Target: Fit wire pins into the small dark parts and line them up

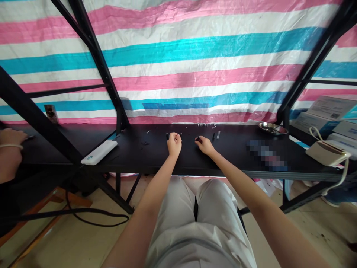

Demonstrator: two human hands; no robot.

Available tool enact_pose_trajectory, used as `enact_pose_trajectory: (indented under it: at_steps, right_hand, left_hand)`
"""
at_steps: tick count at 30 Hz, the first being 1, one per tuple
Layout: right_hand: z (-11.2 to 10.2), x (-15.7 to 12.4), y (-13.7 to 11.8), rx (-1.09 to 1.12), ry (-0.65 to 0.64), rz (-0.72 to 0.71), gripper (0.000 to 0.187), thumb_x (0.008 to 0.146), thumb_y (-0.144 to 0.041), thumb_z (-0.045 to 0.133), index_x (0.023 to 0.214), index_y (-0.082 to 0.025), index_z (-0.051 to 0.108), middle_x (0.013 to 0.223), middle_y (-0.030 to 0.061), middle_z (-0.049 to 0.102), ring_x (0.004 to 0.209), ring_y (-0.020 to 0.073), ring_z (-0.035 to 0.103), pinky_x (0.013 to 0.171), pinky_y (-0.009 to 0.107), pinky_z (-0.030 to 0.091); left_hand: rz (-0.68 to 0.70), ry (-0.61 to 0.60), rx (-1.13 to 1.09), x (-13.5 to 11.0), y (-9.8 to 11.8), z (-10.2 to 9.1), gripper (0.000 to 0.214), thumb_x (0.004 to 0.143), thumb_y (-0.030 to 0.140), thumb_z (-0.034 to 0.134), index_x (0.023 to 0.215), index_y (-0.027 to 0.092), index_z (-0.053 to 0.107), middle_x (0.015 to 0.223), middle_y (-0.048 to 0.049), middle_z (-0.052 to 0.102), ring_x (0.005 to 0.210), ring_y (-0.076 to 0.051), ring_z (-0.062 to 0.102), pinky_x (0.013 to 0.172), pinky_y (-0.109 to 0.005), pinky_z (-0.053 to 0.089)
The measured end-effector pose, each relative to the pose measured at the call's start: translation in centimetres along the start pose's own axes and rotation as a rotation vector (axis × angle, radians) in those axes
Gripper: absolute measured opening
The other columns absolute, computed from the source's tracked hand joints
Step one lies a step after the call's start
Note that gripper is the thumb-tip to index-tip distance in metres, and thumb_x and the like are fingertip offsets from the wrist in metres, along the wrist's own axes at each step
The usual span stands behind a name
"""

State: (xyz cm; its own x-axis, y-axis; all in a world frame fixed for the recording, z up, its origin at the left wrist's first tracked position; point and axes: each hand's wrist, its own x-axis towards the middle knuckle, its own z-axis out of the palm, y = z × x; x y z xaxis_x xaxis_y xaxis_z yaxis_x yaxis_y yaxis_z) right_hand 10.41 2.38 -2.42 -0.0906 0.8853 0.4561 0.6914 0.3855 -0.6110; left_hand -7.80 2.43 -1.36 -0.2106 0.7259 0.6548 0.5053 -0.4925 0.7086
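My left hand (pixel 174 144) is over the black table (pixel 134 154), its fingers curled in. A small dark piece (pixel 167 136) shows at its left edge, and whatever lies between the fingers is too small to make out. To the right, my right hand (pixel 205 145) is closed with a small black piece (pixel 198 139) at its fingertips. Just beyond that hand, a short black stick-like piece (pixel 214 136) and a small clear tube (pixel 218 134) lie side by side. Thin black bits (pixel 145 143) lie left of my left hand.
Several small pale pieces (pixel 202 125) lie in a row along the back edge. At the right are a round metal dish (pixel 272 128), a blurred-out patch and a cream pouch (pixel 328 152). A white power strip (pixel 99 152) lies left, near another person's hand (pixel 12 137). Black posts frame the table.
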Motion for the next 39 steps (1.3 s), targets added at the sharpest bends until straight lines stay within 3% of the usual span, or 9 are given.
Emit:
enact_pose_trajectory:
  at_steps: [6,11,23,28,31,34,39]
  right_hand:
    - [3.4,3.0,-2.3,-0.073,-0.124,0.095,0.012,0.079,-0.022,0.055,0.087,-0.016,0.062,0.082,0.0061,0.066,0.077,0.0164,0.061,0.075,0.028,0.046]
    - [5.6,4.3,-2.6,-0.183,-0.114,0.198,0.014,0.08,-0.026,0.056,0.089,-0.017,0.061,0.09,0.0088,0.066,0.084,0.0189,0.062,0.076,0.03,0.046]
    - [4.9,5.6,-3.6,-0.249,-0.241,0.299,0.019,0.069,-0.028,0.069,0.081,-0.014,0.065,0.087,0.0104,0.067,0.083,0.0206,0.064,0.071,0.028,0.048]
    - [1.8,5.4,-4.4,-0.307,-0.333,0.255,0.024,0.064,-0.033,0.074,0.077,-0.014,0.067,0.08,0.009,0.068,0.084,0.0228,0.064,0.069,0.026,0.049]
    - [-1.5,5.8,-4.6,-0.271,-0.504,0.26,0.024,0.065,-0.035,0.073,0.071,-0.013,0.067,0.068,0.0074,0.066,0.073,0.0211,0.064,0.065,0.029,0.05]
    - [-5.4,7.0,-4.2,-0.263,-0.649,0.313,0.025,0.065,-0.034,0.073,0.076,-0.012,0.068,0.069,0.0077,0.066,0.068,0.0203,0.063,0.063,0.033,0.052]
    - [-10.9,9.4,-1.6,-0.456,-0.377,0.26,0.038,0.058,-0.034,0.078,0.088,-0.013,0.069,0.088,0.0111,0.066,0.088,0.0247,0.062,0.079,0.036,0.05]
  left_hand:
    - [-0.086,0.02,-0.071,0.2,-0.7,-0.1,0.015,0.084,0.035,0.044,0.082,0.02,0.047,0.06,0.0026,0.057,0.05,-0.009,0.053,0.053,-0.019,0.042]
    - [-0.083,0.003,-0.062,0.1,-0.5,-0.2,0.014,0.083,0.034,0.046,0.081,0.02,0.048,0.059,0.0027,0.057,0.05,-0.009,0.052,0.054,-0.02,0.041]
    - [-0.082,-0.024,-0.035,0.0,-0.5,-0.2,0.011,0.081,0.031,0.049,0.08,0.02,0.049,0.058,0.0028,0.057,0.053,-0.01,0.054,0.058,-0.021,0.042]
    - [-0.058,-0.024,-0.047,0.1,-0.4,-0.1,0.012,0.081,0.032,0.049,0.081,0.02,0.049,0.06,0.0023,0.057,0.054,-0.01,0.055,0.059,-0.021,0.043]
    - [-0.055,-0.034,-0.061,0.0,-0.2,-0.1,0.012,0.081,0.032,0.048,0.081,0.02,0.048,0.06,0.0021,0.056,0.055,-0.011,0.056,0.058,-0.021,0.043]
    - [-0.061,-0.043,-0.078,-0.1,0.0,-0.2,0.011,0.081,0.031,0.047,0.08,0.02,0.047,0.059,0.0025,0.055,0.055,-0.01,0.056,0.057,-0.021,0.042]
    - [-0.05,-0.049,-0.099,-0.1,0.2,-0.2,0.011,0.08,0.03,0.048,0.079,0.02,0.046,0.057,0.003,0.053,0.053,-0.011,0.055,0.056,-0.021,0.042]
